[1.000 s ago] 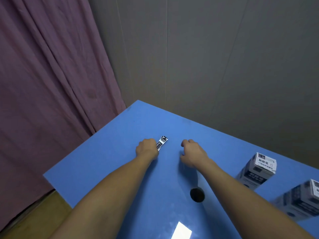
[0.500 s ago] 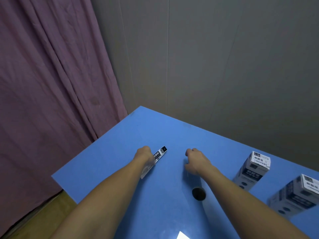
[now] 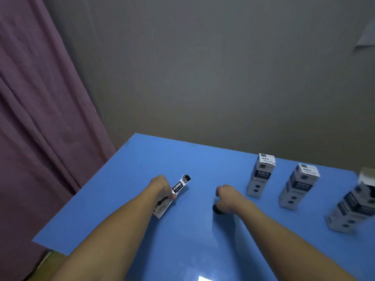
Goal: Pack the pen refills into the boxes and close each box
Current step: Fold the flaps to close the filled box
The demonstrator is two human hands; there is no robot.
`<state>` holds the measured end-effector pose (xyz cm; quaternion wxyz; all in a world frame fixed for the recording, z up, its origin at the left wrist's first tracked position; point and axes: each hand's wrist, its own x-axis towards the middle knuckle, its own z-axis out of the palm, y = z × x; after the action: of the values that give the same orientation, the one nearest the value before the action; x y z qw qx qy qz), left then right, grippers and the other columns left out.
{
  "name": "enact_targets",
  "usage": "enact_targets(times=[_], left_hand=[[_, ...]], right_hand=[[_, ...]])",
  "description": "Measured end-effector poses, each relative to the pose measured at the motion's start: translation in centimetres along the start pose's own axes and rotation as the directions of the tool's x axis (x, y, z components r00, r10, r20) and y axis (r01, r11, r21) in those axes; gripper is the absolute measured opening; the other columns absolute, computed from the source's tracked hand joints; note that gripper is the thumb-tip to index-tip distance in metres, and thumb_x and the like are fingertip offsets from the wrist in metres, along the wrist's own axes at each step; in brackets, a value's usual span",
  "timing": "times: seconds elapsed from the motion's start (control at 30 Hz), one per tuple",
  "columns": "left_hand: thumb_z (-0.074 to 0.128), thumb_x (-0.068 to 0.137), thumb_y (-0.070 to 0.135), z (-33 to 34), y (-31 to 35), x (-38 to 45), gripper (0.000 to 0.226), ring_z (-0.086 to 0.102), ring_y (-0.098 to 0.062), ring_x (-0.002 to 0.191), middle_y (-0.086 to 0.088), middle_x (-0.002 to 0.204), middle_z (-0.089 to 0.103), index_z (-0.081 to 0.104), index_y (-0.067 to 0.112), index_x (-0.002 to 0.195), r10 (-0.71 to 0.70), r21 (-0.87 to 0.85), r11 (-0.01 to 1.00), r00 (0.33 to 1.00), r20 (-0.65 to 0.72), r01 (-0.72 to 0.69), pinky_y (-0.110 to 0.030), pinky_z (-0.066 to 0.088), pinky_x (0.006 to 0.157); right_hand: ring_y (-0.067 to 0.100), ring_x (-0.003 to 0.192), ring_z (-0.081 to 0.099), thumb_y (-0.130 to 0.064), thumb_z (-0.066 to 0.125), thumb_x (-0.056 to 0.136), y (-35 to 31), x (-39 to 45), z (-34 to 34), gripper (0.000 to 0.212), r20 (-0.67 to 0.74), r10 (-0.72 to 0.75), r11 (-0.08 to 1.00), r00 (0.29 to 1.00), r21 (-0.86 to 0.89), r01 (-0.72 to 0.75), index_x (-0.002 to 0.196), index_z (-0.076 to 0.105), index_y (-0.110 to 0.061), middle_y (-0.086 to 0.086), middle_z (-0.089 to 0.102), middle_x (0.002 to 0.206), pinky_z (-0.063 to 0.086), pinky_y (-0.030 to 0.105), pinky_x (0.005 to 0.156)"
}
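The left hand [image 3: 162, 187] grips a pack of pen refills [image 3: 174, 194] just above the blue table [image 3: 203, 240], the right hand [image 3: 227, 198] hangs curled and empty, so carrying the pack to the open box [image 3: 354, 207] seems next.

view panned right | third box [image 3: 353, 207] now visible – left hand [image 3: 162, 187] lifted pack [image 3: 178, 188]

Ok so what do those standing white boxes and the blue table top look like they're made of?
The standing white-and-black printed boxes look like thin matte cardboard: crisp folded edges, printed labels. The blue table top looks like smooth laminate or plastic with a slight gloss, since a light glare shows near its front edge; which one I can't tell.
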<state>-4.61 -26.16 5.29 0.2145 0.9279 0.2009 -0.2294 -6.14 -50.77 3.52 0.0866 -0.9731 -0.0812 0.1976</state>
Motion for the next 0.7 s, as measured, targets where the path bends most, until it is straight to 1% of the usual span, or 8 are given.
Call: enact_targets(times=[0.03, 0.17, 0.27, 0.4, 0.47, 0.53, 0.6, 0.7], left_hand=[[0.09, 0.066, 0.039, 0.4, 0.3, -0.3, 0.05, 0.062, -0.023, 0.086, -0.004, 0.104, 0.067, 0.06, 0.012, 0.095, 0.025, -0.014, 1.0, 1.0, 0.007, -0.025, -0.028, 0.048, 0.069], [0.087, 0.066, 0.037, 2.8, 1.9, -1.6, 0.04, 0.061, -0.021, 0.078, -0.003, 0.092, 0.067, 0.058, 0.013, 0.082, 0.172, 0.004, 0.985, 0.984, 0.049, -0.172, -0.026, 0.047, 0.064], [0.084, 0.068, 0.03, 5.0, 3.3, -3.1, 0.033, 0.066, -0.022, 0.083, -0.006, 0.095, 0.071, 0.067, 0.01, 0.088, 0.273, -0.015, 0.962, 0.96, 0.063, -0.273, -0.027, 0.052, 0.068], [0.082, 0.07, 0.03, 7.7, 5.1, -5.8, 0.031, 0.065, -0.022, 0.082, -0.005, 0.094, 0.071, 0.069, 0.011, 0.09, 0.365, -0.043, 0.931, 0.926, 0.094, -0.362, -0.027, 0.051, 0.068], [0.081, 0.072, 0.031, 8.9, 6.2, -7.3, 0.022, 0.062, -0.022, 0.079, -0.004, 0.088, 0.07, 0.066, 0.015, 0.078, 0.404, -0.017, 0.914, 0.907, 0.116, -0.405, -0.027, 0.049, 0.065], [0.079, 0.075, 0.028, 10.1, 7.5, -9.0, 0.021, 0.06, -0.021, 0.077, -0.004, 0.085, 0.068, 0.062, 0.018, 0.068, 0.448, 0.009, 0.891, 0.883, 0.141, -0.454, -0.026, 0.048, 0.065], [0.08, 0.075, 0.028, 11.0, 9.0, -10.6, 0.018, 0.062, -0.021, 0.078, -0.005, 0.091, 0.072, 0.067, 0.016, 0.078, 0.482, 0.027, 0.87, 0.861, 0.161, -0.492, -0.028, 0.051, 0.07], [0.08, 0.075, 0.029, 12.4, 11.4, -13.0, 0.026, 0.067, -0.023, 0.087, -0.007, 0.094, 0.072, 0.071, 0.011, 0.091, 0.52, 0.024, 0.847, 0.837, 0.17, -0.531, -0.03, 0.055, 0.076]], right_hand=[[0.029, 0.115, 0.053, -0.019, 0.049, 0.091, 0.4, -1.0, 0.3, 0.036, -0.008, 0.03, 1.0, 1.0, 0.009, -0.03, 0.125, 0.052, -0.009, 0.01, 0.049, 0.128, 0.048, 0.038, 0.096], [0.028, 0.113, 0.054, -0.022, 0.053, 0.091, 2.6, -5.3, 1.7, 0.035, -0.041, 0.169, 0.983, 0.985, 0.082, -0.165, 0.125, 0.052, -0.012, 0.009, 0.049, 0.128, 0.048, 0.037, 0.092], [0.027, 0.116, 0.053, -0.027, 0.057, 0.091, 4.3, -9.1, 2.9, 0.04, -0.074, 0.271, 0.951, 0.96, 0.178, -0.255, 0.128, 0.051, -0.012, 0.009, 0.05, 0.13, 0.046, 0.033, 0.092], [0.025, 0.118, 0.054, -0.031, 0.062, 0.089, 6.8, -14.2, 4.4, 0.047, -0.112, 0.402, 0.888, 0.909, 0.29, -0.357, 0.13, 0.052, -0.012, 0.009, 0.052, 0.133, 0.047, 0.033, 0.095], [0.026, 0.118, 0.054, -0.031, 0.063, 0.088, 8.3, -16.9, 4.8, 0.048, -0.114, 0.463, 0.855, 0.879, 0.32, -0.409, 0.13, 0.051, -0.011, 0.01, 0.053, 0.132, 0.047, 0.033, 0.095], [0.027, 0.118, 0.054, -0.03, 0.063, 0.088, 10.0, -19.3, 5.0, 0.048, -0.124, 0.523, 0.819, 0.843, 0.346, -0.457, 0.129, 0.051, -0.009, 0.012, 0.055, 0.13, 0.047, 0.032, 0.093], [0.028, 0.118, 0.055, -0.031, 0.063, 0.088, 11.7, -21.7, 5.4, 0.049, -0.127, 0.579, 0.78, 0.806, 0.373, -0.502, 0.13, 0.051, -0.009, 0.013, 0.056, 0.129, 0.046, 0.032, 0.093], [0.028, 0.119, 0.054, -0.033, 0.063, 0.089, 13.9, -25.0, 6.0, 0.05, -0.126, 0.638, 0.73, 0.759, 0.413, -0.545, 0.13, 0.05, -0.009, 0.011, 0.055, 0.13, 0.047, 0.033, 0.094]])
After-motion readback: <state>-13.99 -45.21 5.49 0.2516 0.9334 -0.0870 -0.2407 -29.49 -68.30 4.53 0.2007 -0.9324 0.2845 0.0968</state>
